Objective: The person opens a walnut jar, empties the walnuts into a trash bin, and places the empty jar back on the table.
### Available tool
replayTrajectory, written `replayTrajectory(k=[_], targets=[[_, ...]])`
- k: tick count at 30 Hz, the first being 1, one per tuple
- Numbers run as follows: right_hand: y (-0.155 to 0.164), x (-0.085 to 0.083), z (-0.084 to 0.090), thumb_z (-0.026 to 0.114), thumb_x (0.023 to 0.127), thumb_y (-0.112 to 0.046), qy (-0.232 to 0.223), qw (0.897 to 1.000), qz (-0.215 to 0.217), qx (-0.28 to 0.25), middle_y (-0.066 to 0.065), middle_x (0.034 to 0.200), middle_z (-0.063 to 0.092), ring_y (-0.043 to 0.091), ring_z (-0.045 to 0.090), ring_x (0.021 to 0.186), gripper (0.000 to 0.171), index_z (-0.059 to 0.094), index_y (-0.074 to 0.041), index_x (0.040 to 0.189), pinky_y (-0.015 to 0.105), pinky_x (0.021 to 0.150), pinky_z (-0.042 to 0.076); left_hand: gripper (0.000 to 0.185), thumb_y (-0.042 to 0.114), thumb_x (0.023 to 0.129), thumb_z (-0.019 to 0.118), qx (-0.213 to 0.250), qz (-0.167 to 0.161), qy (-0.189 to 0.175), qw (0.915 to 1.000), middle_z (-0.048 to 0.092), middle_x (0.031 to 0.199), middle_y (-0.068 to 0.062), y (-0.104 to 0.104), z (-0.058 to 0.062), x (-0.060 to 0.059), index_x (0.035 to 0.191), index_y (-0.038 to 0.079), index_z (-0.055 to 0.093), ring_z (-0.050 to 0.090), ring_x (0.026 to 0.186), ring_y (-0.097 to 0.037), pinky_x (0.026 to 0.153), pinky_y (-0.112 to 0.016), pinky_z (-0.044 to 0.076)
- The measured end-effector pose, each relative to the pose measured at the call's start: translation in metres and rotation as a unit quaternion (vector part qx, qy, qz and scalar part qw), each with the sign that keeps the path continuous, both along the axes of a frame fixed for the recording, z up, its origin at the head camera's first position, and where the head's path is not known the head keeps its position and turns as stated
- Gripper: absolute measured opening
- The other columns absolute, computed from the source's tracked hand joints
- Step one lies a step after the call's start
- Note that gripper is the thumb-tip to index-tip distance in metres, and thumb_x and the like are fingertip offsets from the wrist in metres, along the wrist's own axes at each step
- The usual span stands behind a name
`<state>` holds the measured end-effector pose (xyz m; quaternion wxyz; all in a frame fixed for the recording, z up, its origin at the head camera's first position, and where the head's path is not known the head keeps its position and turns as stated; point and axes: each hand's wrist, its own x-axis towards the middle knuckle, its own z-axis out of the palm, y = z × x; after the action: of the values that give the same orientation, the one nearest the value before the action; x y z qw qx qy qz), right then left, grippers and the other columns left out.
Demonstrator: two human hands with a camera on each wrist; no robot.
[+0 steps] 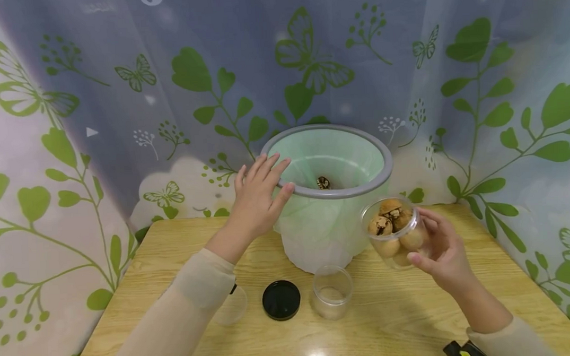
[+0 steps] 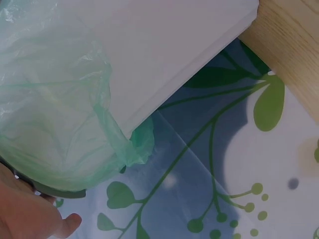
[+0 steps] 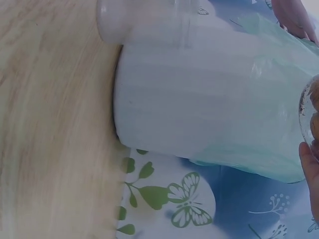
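My right hand (image 1: 448, 253) grips a clear plastic jar (image 1: 388, 253), tilted toward the bin. Inside it are several round tan, walnut-like pieces (image 1: 380, 226), some cracked and dark within; a few show at the edge of the right wrist view. My left hand (image 1: 259, 197) has its fingers spread and rests on the grey rim of a waste bin (image 1: 383, 181) lined with a pale green bag (image 2: 55, 99). One dark, broken piece (image 1: 323, 183) lies inside the bin.
On the wooden table (image 1: 391, 322), in front of the bin, stand a second clear jar (image 1: 333, 298) and a black lid (image 1: 281, 300). A clear round item (image 1: 232, 308) lies partly behind my left sleeve. A leaf-patterned curtain (image 1: 241, 52) hangs behind.
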<state>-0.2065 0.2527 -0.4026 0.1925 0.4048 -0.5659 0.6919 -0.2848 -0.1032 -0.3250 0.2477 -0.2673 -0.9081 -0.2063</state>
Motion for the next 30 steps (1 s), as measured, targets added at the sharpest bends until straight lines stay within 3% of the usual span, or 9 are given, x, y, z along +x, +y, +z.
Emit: replayTrajectory(k=[6, 20, 30], targets=[[0.005, -0.005, 0.010, 0.074, 0.084, 0.007, 0.013, 1.000, -0.010, -0.009, 0.017, 0.133, 0.058, 0.022, 0.058, 0.116, 0.069, 0.040, 0.011, 0.143, 0.020, 0.077, 0.056, 0.084, 0.074, 0.097, 0.007, -0.005, 0.002, -0.005, 1.0000, 0.030, 0.163, -0.003, 0.000, 0.002, 0.001, 0.156, 0.024, 0.037, 0.016, 0.152, -0.027, 0.115, -0.063, 0.006], [0.020, -0.024, 0.040, 0.069, 0.080, 0.014, 0.009, 0.997, -0.074, -0.023, 0.014, 0.127, 0.062, 0.020, 0.060, 0.113, 0.064, 0.044, 0.011, 0.140, 0.020, 0.084, 0.054, 0.086, 0.074, 0.096, 0.006, -0.017, 0.004, -0.009, 0.9998, 0.030, 0.162, -0.005, 0.000, 0.003, 0.002, 0.157, 0.023, 0.036, 0.016, 0.152, -0.028, 0.115, -0.065, 0.005], [0.033, -0.035, 0.065, 0.061, 0.081, 0.019, -0.010, 0.997, -0.078, 0.014, 0.012, 0.131, 0.059, 0.019, 0.059, 0.114, 0.066, 0.043, 0.005, 0.143, 0.020, 0.082, 0.054, 0.083, 0.074, 0.096, 0.006, -0.020, 0.008, -0.008, 0.9997, 0.029, 0.163, -0.003, -0.002, 0.003, 0.002, 0.157, 0.025, 0.035, 0.016, 0.152, -0.027, 0.115, -0.064, 0.004]])
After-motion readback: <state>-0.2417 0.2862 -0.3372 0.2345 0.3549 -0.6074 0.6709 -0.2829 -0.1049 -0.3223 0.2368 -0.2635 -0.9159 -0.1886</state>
